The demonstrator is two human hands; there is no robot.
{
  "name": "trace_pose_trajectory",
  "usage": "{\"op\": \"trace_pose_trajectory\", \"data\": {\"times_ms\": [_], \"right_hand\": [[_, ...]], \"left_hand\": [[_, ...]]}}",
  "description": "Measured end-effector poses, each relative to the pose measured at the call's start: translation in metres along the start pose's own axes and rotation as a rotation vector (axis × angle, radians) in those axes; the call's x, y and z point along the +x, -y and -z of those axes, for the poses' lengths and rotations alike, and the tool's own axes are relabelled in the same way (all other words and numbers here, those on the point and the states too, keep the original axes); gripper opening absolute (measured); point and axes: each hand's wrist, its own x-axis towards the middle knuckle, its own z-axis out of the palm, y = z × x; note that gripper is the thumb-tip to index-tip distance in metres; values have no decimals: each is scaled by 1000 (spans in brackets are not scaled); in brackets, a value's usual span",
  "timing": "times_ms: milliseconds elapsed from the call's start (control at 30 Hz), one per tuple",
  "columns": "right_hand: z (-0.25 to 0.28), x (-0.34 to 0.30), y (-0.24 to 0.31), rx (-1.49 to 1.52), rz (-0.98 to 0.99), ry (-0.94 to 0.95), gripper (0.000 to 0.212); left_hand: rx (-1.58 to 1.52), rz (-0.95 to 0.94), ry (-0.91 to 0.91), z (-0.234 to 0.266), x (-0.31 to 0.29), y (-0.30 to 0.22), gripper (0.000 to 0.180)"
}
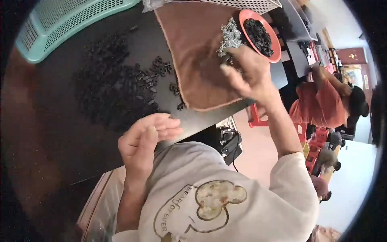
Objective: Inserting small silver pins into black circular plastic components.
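Note:
My right hand (252,72) is over the brown cloth (193,60), beside a heap of small silver metal parts (231,36). Its thumb and forefinger are apart, and a small dark piece (229,60) shows between them, seemingly lying on the cloth. An orange-red plate (275,44) of small black parts (258,37) stands just beyond that hand. At the table's near edge, my left hand (147,139) is curled, its fingers pressed together and the thumb against them. Whatever it may hold is hidden. A wide spread of small black parts (109,80) covers the dark table to its left.
A green plastic basket (60,38) sits at the far left, and a white perforated basket (254,5) at the far edge. Red stools (258,117) stand on the floor to the right. A person in a red top (318,103) and others are farther off at right.

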Motion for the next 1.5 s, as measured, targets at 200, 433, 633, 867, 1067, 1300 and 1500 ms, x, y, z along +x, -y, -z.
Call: {"op": "trace_pose_trajectory", "data": {"times_ms": [200,433,633,867,1067,1300,1500], "right_hand": [[51,-35,-93,-120,-600,-163,41],[71,-58,-156,-247,-774,-64,37],[41,-11,-69,113,-634,-80,25],[-16,50,9,209,-23,223,19],[-69,112,-2,91,151,125,18],[-101,149,-17,-151,108,237,22],[-88,123,-1,-156,167,323,16]], "left_hand": [[65,15,3,-1,-2,1,36],[64,30,-22,0,-4,0,34],[63,41,-25,-1,-3,-1,32],[188,68,-14,-4,-4,-5,25],[229,45,17,-1,-4,-5,23],[190,57,19,-2,-5,-2,24],[180,73,41,5,-5,-3,24]]}}
